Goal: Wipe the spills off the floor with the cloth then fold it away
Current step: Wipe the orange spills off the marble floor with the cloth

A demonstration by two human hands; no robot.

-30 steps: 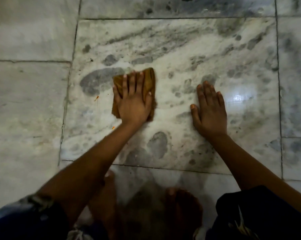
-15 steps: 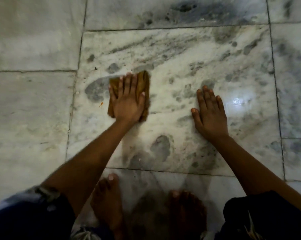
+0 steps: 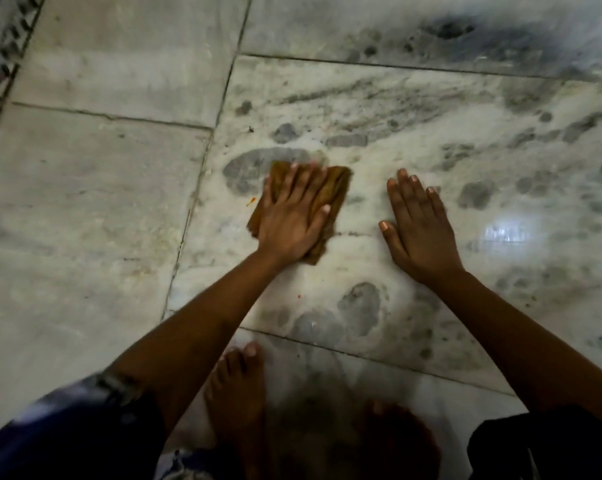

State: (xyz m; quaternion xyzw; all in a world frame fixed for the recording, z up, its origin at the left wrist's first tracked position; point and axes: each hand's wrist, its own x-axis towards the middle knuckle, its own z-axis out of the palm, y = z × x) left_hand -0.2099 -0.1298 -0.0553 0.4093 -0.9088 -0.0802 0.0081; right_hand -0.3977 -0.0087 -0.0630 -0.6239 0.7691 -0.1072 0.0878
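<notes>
- The marble floor (image 3: pixel 431 140) is lying under me, grey-veined, with tile seams crossing it.
- My right hand (image 3: pixel 419 230) is resting flat and spread on the floor, just right of the cloth.
- My left hand (image 3: pixel 291 216) is pressing the cloth down, fingers straight.
- The brown cloth (image 3: pixel 334 188) is lying folded on the floor under that hand.
- An orange speck (image 3: pixel 250 201) is sitting just left of the cloth.

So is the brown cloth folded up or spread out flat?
Folded. The cloth is a small thick pad, barely wider than the left hand pressing flat on it against the marble floor.
</notes>
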